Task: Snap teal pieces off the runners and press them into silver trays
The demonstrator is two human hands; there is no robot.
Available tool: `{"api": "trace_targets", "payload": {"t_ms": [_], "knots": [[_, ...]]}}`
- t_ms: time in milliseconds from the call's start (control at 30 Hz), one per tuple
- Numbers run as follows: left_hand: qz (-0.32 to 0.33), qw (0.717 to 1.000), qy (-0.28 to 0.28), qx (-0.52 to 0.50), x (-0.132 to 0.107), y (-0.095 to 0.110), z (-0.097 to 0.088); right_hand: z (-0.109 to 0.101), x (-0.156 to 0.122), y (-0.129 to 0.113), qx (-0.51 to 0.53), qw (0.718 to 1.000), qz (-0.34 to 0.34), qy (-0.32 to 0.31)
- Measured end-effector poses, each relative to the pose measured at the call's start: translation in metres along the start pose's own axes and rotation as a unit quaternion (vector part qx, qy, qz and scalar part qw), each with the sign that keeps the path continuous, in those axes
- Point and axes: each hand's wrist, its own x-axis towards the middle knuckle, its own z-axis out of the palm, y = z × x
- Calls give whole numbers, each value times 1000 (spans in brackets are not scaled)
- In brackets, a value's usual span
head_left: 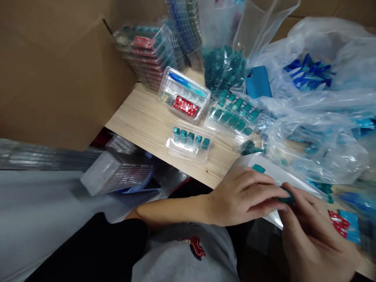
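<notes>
Both hands meet over a white box or tray (272, 163) at the lower right. Between their fingertips is a small glossy teal piece (286, 196) that looks like a false nail. My left hand (245, 196) pinches its left side, and my right hand (315, 235) grips it from the right with thumb and fingers. Another teal nail (258, 168) lies on the white surface just beyond my left hand. A clear tray (188, 150) with a row of several teal nails sits further left. Behind it, a larger clear tray (216, 124) carries more teal nails.
A clear case (182, 111) holds a blue stick and a red packet. Stacked clear cases (147, 58) stand behind, beside a cardboard box (58, 74). A bag of teal nails (225, 68), a blue phone (258, 82) and plastic bags (317, 145) fill the back right.
</notes>
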Motion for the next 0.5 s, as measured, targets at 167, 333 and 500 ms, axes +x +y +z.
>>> {"api": "trace_targets", "payload": {"t_ms": [167,333,500], "knots": [[94,993,-37,62,-5,2,-9,-2,4,-2,88,992,67,-58],[114,988,-75,78,-15,0,-14,-8,1,-12,147,978,109,-102],[97,987,-96,85,-14,1,-11,-10,4,-16,171,973,116,-101]]}}
